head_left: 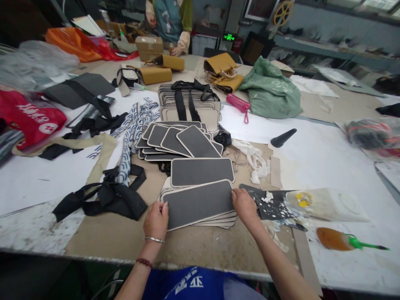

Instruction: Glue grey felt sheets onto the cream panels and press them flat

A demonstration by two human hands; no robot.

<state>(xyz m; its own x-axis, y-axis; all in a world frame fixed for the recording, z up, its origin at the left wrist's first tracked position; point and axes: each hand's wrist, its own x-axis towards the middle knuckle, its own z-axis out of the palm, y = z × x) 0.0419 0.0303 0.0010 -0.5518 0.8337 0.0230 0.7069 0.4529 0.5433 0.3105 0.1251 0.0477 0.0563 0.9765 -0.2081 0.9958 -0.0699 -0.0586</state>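
While its two ends are gripped by the left hand (156, 221) and the right hand (245, 204), fingers closed on its borders, a grey panel (200, 204) with a pale rim is held over a stack of similar panels (218, 221) near the middle of the tabletop's (56, 233) near edge; whether the stack is touched by it cannot be told. Toward the near right corner, an amber bottle (333, 238) with a green nozzle is laid on its side, and just beyond it a whitish container (331, 204) is seen. To the left, black fabric strips (109, 196) are heaped. Just past the held panel, a single panel (202, 171) is placed flat before a fanned pile (200, 141). Farther back, another stack (168, 114) is draped with black straps. Beyond, a pink case (238, 102) is set beside a green bag (271, 91). Toward the far edge, mustard-coloured pieces (218, 62) are scattered, and another person (168, 18) is partly shown.
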